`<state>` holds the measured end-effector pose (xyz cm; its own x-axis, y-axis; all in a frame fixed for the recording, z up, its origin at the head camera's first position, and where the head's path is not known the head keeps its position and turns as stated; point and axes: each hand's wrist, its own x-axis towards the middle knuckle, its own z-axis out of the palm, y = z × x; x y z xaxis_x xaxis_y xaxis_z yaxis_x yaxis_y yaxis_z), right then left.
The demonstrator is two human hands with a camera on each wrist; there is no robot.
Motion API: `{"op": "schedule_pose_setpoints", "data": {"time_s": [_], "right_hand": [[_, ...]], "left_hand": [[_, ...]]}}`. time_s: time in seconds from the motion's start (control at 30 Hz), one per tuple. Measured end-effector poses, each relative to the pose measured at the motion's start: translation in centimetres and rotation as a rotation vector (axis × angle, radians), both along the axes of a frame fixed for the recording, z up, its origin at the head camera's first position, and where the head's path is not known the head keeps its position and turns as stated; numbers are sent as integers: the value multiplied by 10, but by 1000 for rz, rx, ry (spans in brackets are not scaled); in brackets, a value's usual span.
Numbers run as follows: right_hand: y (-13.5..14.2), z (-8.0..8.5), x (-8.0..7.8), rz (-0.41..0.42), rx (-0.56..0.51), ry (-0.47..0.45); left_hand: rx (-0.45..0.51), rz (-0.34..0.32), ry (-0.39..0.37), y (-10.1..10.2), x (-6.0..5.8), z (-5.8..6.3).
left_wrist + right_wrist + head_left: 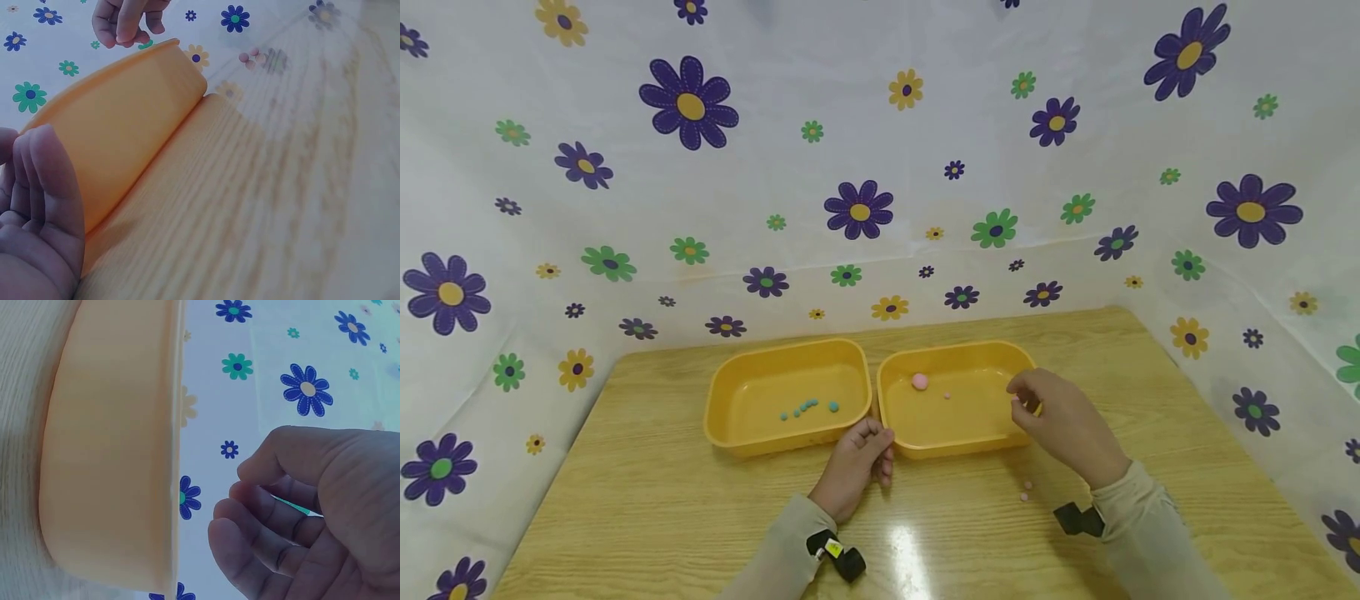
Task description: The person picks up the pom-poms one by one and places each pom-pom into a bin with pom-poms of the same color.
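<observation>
My left hand (853,467) holds the near left corner of the right-hand yellow tray (958,452), the thumb at its rim. In the left wrist view its fingers (47,175) are bent beside the tray's outer wall. My right hand (1067,417) hovers at that tray's right rim, thumb and forefinger tips together. Between them a small pink ball shows in the head view; the right wrist view mostly hides it behind the fingertips. Inside the tray lie a larger pink ball (920,381) and a tiny pink ball (947,396).
Left of it stands another yellow tray (718,425) with several small blue-green balls (805,407) and a bigger one (833,407). Small pink balls (1025,497) lie on the wooden table (647,500) near my right wrist. A flowered cloth (775,167) hangs behind the table.
</observation>
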<state>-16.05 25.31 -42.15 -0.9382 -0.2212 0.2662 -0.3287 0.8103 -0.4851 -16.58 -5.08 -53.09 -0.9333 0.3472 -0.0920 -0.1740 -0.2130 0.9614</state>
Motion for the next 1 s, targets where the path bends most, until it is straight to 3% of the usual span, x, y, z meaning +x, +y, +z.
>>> {"op": "schedule_pose_setpoints", "data": {"time_s": [0.57, 1.0], "right_hand": [[2, -9, -4, -20, 82, 82], [1, -11, -5, -23, 76, 59]], "left_hand": [[14, 11, -2, 0, 1, 0], [27, 45, -1, 1, 2, 1]]}}
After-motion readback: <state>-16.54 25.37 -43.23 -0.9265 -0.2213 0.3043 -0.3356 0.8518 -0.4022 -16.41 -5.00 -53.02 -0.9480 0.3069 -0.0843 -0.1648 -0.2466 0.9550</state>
